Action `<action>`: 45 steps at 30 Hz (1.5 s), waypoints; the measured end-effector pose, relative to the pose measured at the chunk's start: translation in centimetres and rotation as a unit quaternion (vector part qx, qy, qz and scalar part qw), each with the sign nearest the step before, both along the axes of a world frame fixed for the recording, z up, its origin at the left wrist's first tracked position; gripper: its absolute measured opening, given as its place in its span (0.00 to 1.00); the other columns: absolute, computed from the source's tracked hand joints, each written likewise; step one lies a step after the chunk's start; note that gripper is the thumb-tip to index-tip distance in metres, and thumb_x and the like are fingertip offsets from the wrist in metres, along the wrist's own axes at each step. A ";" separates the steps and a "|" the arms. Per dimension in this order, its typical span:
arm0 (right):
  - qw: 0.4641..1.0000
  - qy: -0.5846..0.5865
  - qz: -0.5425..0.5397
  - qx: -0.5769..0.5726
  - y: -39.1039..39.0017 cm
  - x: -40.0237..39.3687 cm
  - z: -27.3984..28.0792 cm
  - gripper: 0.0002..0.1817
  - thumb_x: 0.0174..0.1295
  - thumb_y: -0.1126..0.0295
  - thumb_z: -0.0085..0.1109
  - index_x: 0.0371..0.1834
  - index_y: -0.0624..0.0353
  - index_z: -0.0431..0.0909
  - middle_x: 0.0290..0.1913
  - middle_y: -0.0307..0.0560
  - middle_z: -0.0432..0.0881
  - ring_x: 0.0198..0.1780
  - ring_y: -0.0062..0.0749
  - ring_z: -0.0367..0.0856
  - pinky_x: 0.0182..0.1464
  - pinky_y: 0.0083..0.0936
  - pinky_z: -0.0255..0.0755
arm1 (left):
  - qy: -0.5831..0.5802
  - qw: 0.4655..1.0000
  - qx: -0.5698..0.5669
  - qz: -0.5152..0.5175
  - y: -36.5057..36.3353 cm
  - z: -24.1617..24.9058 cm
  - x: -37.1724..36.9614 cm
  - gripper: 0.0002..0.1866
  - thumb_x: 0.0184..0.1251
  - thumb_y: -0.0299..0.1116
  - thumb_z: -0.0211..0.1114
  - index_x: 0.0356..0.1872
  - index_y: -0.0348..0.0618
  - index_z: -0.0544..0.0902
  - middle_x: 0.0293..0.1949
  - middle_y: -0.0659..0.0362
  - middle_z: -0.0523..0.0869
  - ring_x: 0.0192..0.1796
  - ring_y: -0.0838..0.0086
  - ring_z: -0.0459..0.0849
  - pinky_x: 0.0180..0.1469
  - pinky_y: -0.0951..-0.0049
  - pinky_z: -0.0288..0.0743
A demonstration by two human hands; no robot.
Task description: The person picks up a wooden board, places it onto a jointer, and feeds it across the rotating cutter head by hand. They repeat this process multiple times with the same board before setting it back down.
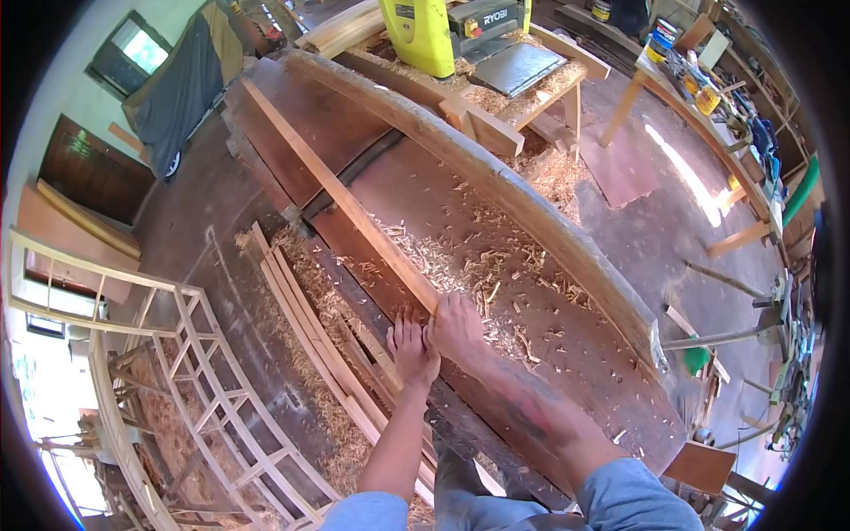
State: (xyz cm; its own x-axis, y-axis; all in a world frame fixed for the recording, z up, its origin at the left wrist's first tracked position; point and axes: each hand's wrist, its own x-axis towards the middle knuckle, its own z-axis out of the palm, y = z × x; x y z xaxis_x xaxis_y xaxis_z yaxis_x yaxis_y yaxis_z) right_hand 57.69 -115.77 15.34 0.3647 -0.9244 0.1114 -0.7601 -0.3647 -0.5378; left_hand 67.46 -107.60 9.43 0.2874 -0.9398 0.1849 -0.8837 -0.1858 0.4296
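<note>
A long narrow wooden strip (341,193) runs from the far left of the brown workbench (407,177) towards me. My right hand (457,327) is closed round its near end. Beside it, my left hand (413,350) touches the right hand, its fingers extended over the bench near the strip's end. Whether the left fingers press on the strip itself is hard to tell. Curled wood shavings (478,270) are scattered on the bench around the strip and to the right of my hands.
A thick rough-edged plank (496,177) lines the bench's right side. Beyond stands a green Ryobi machine (421,35). Long strips (328,358) lie on the floor at left, near a wooden lattice frame (226,407). A cluttered side table (708,133) is at upper right.
</note>
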 end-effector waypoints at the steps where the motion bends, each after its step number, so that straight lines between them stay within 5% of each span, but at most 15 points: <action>1: 1.000 0.006 -0.007 -0.005 -0.3 0.4 -0.1 0.12 0.55 0.70 0.59 0.35 0.69 0.76 0.34 0.58 0.77 0.38 0.51 0.80 0.40 0.39 0.77 | -0.001 1.000 0.001 0.004 0.1 -0.1 0.0 0.30 0.77 0.50 0.41 0.71 0.42 0.66 0.72 0.53 0.67 0.76 0.59 0.59 0.75 0.49 0.46; 5: 1.000 -0.001 0.007 -0.002 -1.7 1.7 0.5 0.12 0.52 0.71 0.58 0.36 0.70 0.76 0.36 0.58 0.77 0.38 0.51 0.82 0.38 0.38 0.80 | -0.012 0.999 0.034 0.000 -0.2 0.7 0.0 0.30 0.77 0.50 0.38 0.71 0.43 0.65 0.74 0.54 0.64 0.77 0.60 0.58 0.75 0.49 0.46; 10: 0.995 -0.009 0.001 0.095 -2.0 1.6 2.3 0.24 0.61 0.59 0.62 0.50 0.69 0.72 0.48 0.62 0.79 0.52 0.55 0.78 0.58 0.46 0.70 | 0.005 0.999 0.025 0.018 -0.4 0.7 -0.3 0.28 0.77 0.47 0.39 0.71 0.42 0.65 0.74 0.54 0.64 0.77 0.61 0.58 0.75 0.50 0.47; 13: 0.993 -0.054 -0.010 0.100 1.9 -4.1 4.2 0.35 0.63 0.51 0.62 0.63 0.69 0.66 0.58 0.66 0.75 0.62 0.58 0.71 0.67 0.49 0.61 | -0.015 0.999 -0.018 0.031 -0.5 -0.9 -0.1 0.25 0.74 0.38 0.46 0.67 0.39 0.70 0.71 0.53 0.69 0.75 0.60 0.62 0.74 0.52 0.50; 16: 0.990 0.034 0.017 0.138 10.0 -14.2 6.1 0.41 0.65 0.48 0.59 0.71 0.70 0.60 0.68 0.67 0.67 0.69 0.60 0.65 0.70 0.50 0.58 | -0.020 0.999 -0.018 0.041 -0.6 -0.3 -0.4 0.24 0.73 0.38 0.47 0.65 0.39 0.72 0.70 0.53 0.70 0.74 0.60 0.64 0.74 0.53 0.52; 19: 0.983 0.097 -0.013 0.158 18.0 -22.6 5.5 0.35 0.60 0.54 0.65 0.66 0.64 0.69 0.57 0.58 0.75 0.59 0.57 0.71 0.64 0.47 0.64 | -0.029 0.998 -0.020 0.043 -0.6 0.1 0.0 0.23 0.73 0.38 0.47 0.65 0.39 0.73 0.71 0.53 0.70 0.74 0.61 0.64 0.73 0.53 0.52; 25: 0.997 0.030 0.007 0.065 21.2 -24.6 2.8 0.21 0.58 0.63 0.67 0.49 0.63 0.74 0.40 0.54 0.77 0.44 0.52 0.76 0.48 0.45 0.71 | -0.025 0.998 -0.036 0.036 -0.7 -0.3 -0.3 0.23 0.73 0.36 0.47 0.64 0.39 0.73 0.71 0.53 0.70 0.73 0.60 0.65 0.73 0.53 0.52; 45: 0.997 -0.047 0.007 0.053 14.3 -18.0 2.6 0.13 0.56 0.68 0.66 0.38 0.59 0.73 0.35 0.53 0.74 0.39 0.52 0.74 0.41 0.44 0.69 | -0.037 0.999 -0.010 0.034 -0.6 0.3 -0.4 0.23 0.74 0.39 0.47 0.66 0.40 0.72 0.71 0.53 0.69 0.74 0.61 0.63 0.74 0.53 0.52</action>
State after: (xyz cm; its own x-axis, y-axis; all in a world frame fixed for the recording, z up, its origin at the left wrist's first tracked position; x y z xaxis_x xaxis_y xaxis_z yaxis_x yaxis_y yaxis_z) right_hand 39.74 -101.43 17.98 0.3693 -0.9280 0.0487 -0.6996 -0.3121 -0.6427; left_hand 67.08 -108.18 9.75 0.3359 -0.9141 0.2273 -0.8985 -0.2387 0.3683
